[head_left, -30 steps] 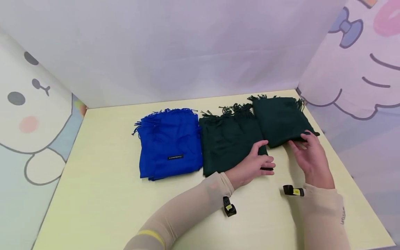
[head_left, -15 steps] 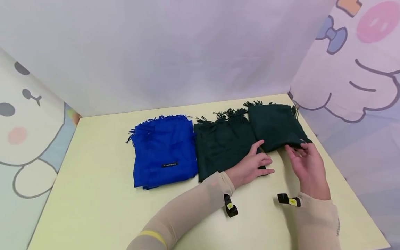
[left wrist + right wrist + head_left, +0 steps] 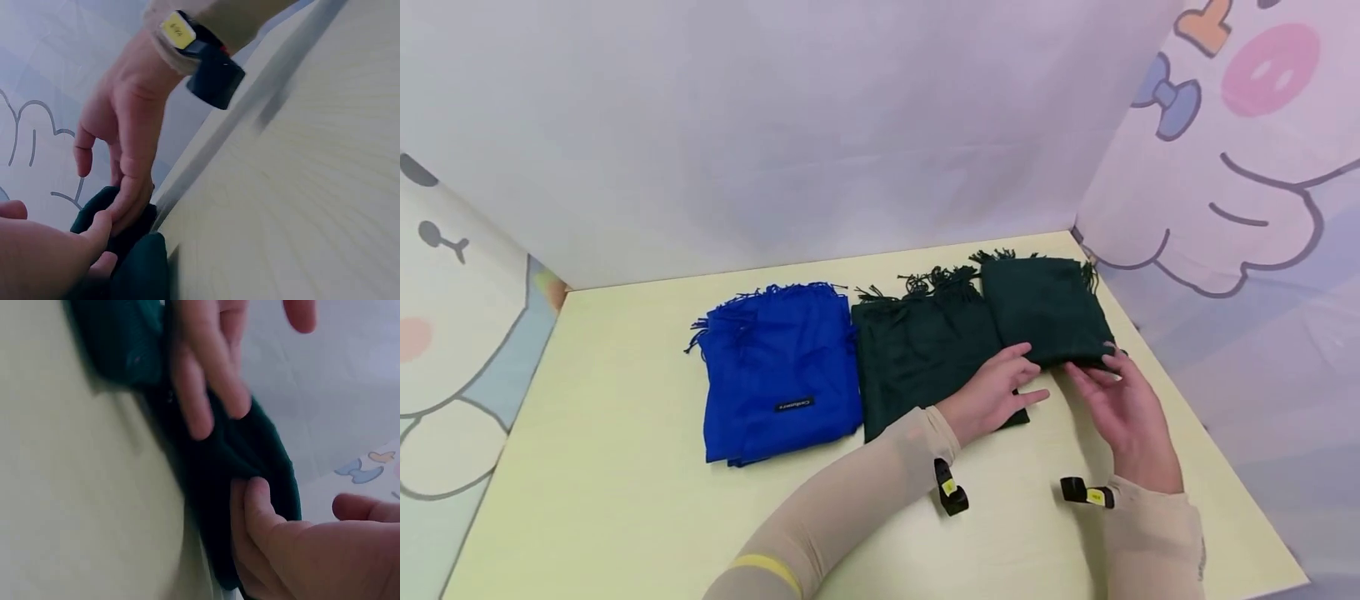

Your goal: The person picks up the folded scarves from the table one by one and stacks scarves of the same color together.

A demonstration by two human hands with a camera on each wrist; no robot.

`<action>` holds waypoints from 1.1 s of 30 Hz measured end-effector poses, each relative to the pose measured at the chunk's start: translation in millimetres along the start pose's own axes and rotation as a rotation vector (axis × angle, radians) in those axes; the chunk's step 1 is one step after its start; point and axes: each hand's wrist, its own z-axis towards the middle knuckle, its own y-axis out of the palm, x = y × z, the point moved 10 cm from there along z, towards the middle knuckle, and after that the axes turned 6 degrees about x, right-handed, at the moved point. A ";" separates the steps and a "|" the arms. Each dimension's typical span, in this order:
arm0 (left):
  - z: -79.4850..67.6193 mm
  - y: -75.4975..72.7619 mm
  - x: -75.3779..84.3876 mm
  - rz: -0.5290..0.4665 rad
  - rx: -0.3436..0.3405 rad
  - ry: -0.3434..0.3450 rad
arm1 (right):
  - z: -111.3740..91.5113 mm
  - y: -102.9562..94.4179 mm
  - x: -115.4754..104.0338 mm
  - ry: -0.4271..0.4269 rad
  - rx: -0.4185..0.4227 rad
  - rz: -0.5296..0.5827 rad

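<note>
Left scarf, middle scarf, right scarf, on table

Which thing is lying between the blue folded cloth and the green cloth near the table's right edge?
Another folded green cloth lies between the blue cloth and the right green cloth, as the head view shows.

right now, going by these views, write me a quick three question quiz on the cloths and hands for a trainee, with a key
1. True or false: in the head view, the blue cloth lies left of the middle cloth and the far-right cloth.
2. The right hand touches the front edge of: A) the blue cloth, B) the middle cloth, C) the far-right cloth.
3. Fill in: the blue cloth bears a small dark ___ with pale lettering.

Key: 1. True. 2. C. 3. label.
</note>
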 end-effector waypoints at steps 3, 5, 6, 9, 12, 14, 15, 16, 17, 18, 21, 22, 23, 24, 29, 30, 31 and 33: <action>-2.4 -1.8 6.9 -0.001 0.002 0.032 | -3.3 6.9 8.4 -0.022 -0.099 -0.215; -4.4 -2.3 10.4 0.013 0.000 0.047 | -5.8 12.7 15.6 -0.029 -0.169 -0.361; -5.5 -2.1 11.9 0.022 -0.003 0.052 | -6.8 14.7 19.5 -0.027 -0.193 -0.420; -8.7 -0.3 14.0 0.046 -0.025 0.050 | -7.7 20.8 29.4 -0.022 -0.244 -0.572; -11.0 2.5 15.7 0.061 -0.049 0.049 | -4.6 25.7 35.5 -0.022 -0.252 -0.670; -12.1 5.2 16.0 0.071 -0.069 0.051 | -1.8 26.4 36.3 -0.014 -0.233 -0.654; -12.5 7.0 15.7 0.079 -0.080 0.051 | -0.3 25.3 35.2 -0.010 -0.219 -0.621; -12.7 8.3 15.1 0.089 -0.091 0.050 | 0.6 22.9 33.4 -0.006 -0.200 -0.575; -13.0 9.6 14.5 0.100 -0.099 0.051 | 1.4 19.6 30.9 -0.001 -0.178 -0.513; -13.1 10.5 13.8 0.111 -0.104 0.052 | 1.6 16.0 27.7 0.001 -0.158 -0.448; -13.6 11.6 13.2 0.148 -0.110 0.064 | 0.5 3.5 15.2 -0.017 -0.099 -0.286; -13.4 11.4 13.6 0.157 -0.109 0.071 | -0.2 -1.0 10.7 -0.026 -0.072 -0.231; -13.2 11.4 14.4 0.170 -0.109 0.081 | -0.7 -5.1 5.9 -0.043 -0.046 -0.177; -12.8 11.4 15.6 0.188 -0.110 0.094 | -1.0 -8.5 0.8 -0.066 -0.020 -0.133; -9.0 10.3 19.1 0.280 -0.129 0.138 | -2.1 -15.0 -15.2 -0.169 0.029 -0.006; -7.7 8.7 19.1 0.283 -0.129 0.135 | -2.0 -12.8 -15.9 -0.178 0.015 -0.017; -6.5 6.9 18.6 0.276 -0.129 0.127 | -2.1 -10.3 -15.7 -0.182 -0.001 -0.040; -4.2 3.0 16.5 0.251 -0.125 0.101 | -2.0 -4.6 -14.5 -0.194 -0.030 -0.114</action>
